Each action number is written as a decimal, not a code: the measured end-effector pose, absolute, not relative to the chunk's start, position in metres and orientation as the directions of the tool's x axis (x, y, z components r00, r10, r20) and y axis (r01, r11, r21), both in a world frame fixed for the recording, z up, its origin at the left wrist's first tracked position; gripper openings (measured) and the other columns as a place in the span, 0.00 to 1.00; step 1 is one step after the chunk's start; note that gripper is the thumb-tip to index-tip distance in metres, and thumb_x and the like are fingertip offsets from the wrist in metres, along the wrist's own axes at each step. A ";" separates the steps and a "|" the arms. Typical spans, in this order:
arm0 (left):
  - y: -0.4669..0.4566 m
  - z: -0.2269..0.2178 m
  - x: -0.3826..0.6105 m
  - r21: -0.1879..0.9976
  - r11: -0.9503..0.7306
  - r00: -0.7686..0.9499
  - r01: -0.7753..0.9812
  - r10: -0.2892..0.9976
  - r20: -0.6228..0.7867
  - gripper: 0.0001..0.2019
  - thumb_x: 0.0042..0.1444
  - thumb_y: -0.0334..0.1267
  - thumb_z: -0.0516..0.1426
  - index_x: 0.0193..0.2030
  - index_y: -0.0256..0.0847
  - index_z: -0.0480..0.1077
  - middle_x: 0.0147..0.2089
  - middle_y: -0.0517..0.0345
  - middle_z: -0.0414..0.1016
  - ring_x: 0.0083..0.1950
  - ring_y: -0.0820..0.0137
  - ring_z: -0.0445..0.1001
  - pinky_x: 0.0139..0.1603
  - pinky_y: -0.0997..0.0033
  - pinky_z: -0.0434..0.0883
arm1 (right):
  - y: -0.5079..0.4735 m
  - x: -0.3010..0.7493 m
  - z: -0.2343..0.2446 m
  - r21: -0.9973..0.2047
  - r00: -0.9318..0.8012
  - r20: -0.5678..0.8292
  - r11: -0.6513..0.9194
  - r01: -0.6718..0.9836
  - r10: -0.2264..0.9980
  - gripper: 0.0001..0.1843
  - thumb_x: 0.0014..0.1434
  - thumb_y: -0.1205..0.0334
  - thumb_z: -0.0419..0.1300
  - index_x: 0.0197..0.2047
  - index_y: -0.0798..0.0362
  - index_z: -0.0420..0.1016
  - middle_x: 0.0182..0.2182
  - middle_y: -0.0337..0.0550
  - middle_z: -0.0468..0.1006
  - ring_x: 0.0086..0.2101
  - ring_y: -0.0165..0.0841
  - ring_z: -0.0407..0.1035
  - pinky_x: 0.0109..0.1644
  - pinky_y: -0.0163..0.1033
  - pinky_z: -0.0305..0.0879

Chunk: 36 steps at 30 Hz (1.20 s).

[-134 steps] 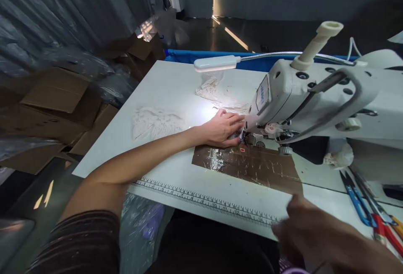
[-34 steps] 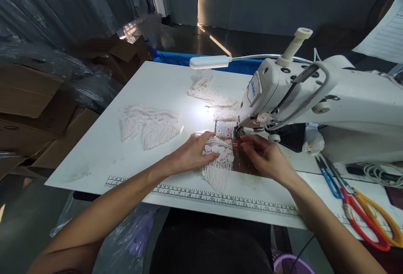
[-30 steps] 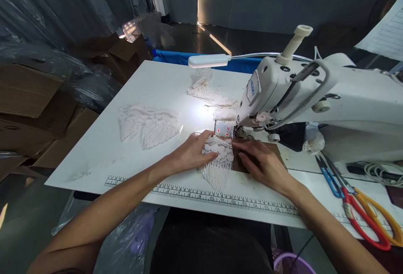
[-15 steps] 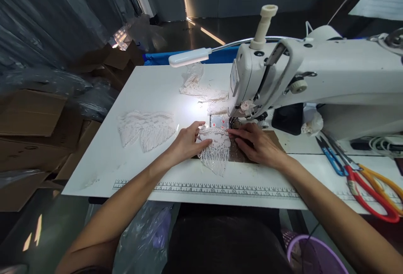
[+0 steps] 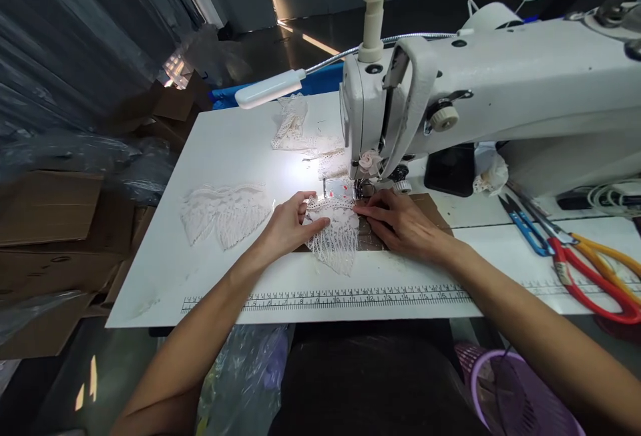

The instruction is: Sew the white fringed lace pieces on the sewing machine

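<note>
Under the needle area of a white sewing machine lies a piece of white lace trim with a scalloped, fringed lower edge. My left hand holds its left side, thumb on top of the lace and fingers curled near its upper edge. At the upper right corner of the lace, my right hand pinches the edge close to the presser foot. Its palm rests over a brown sheet. Some fingertips of both hands are hidden. Another lace piece lies flat to the left.
More lace trails behind the needle plate. A white lamp hangs over the table. Blue snips and red-handled scissors lie at the right. A printed ruler runs along the front edge. Cardboard boxes stand left.
The whole view has shifted a little, with the machine appearing farther left and higher. Both hands keep their hold on the lace, which shows hardly any movement against the machine.
</note>
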<state>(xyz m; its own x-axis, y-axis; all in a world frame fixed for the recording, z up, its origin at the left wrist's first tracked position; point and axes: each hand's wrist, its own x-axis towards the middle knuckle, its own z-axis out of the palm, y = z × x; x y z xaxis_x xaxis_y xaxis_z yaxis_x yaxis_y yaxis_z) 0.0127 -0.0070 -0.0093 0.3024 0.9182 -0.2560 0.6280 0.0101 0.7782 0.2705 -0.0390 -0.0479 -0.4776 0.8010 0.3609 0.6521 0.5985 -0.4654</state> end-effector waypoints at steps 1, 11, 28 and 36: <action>-0.007 -0.009 0.013 0.784 0.015 0.304 0.620 0.917 -0.258 0.32 0.55 0.49 0.64 0.63 0.40 0.62 0.28 0.63 0.70 0.27 0.72 0.70 0.25 0.73 0.65 | -0.040 0.272 -0.046 -0.480 -0.478 0.363 0.600 0.640 0.800 0.21 0.67 0.65 0.51 0.59 0.51 0.74 0.47 0.54 0.72 0.46 0.44 0.66 0.52 0.55 0.66; -0.005 -0.011 0.012 0.822 0.070 0.286 0.565 0.918 -0.275 0.33 0.54 0.47 0.66 0.63 0.38 0.62 0.32 0.59 0.73 0.30 0.71 0.73 0.29 0.71 0.69 | -0.052 0.273 -0.035 -0.411 -0.625 0.259 0.670 0.618 0.736 0.20 0.63 0.66 0.56 0.56 0.41 0.77 0.48 0.49 0.70 0.51 0.44 0.65 0.55 0.57 0.62; 0.004 -0.011 0.012 0.148 -0.745 0.650 0.651 0.647 0.398 0.12 0.64 0.43 0.55 0.49 0.39 0.73 0.42 0.51 0.74 0.35 0.68 0.72 0.27 0.72 0.67 | -0.053 0.270 -0.037 -0.422 -0.595 0.253 0.641 0.641 0.762 0.19 0.65 0.64 0.54 0.54 0.40 0.78 0.47 0.49 0.72 0.51 0.44 0.65 0.54 0.56 0.62; 0.023 -0.019 0.033 0.005 -0.965 0.950 0.261 0.258 0.173 0.18 0.67 0.41 0.50 0.55 0.31 0.68 0.58 0.38 0.71 0.49 0.58 0.72 0.50 0.54 0.71 | -0.053 0.271 -0.038 -0.410 -0.595 0.274 0.652 0.638 0.755 0.20 0.63 0.65 0.56 0.55 0.40 0.77 0.46 0.49 0.71 0.49 0.44 0.65 0.54 0.56 0.63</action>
<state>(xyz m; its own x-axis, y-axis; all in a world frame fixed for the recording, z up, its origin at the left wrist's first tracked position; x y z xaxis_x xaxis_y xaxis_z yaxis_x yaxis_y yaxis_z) 0.0326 0.0234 -0.0194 0.9505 0.2584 0.1726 0.2614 -0.9652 0.0052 0.2706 -0.0528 -0.0376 -0.5955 0.7552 0.2741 0.6378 0.6518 -0.4102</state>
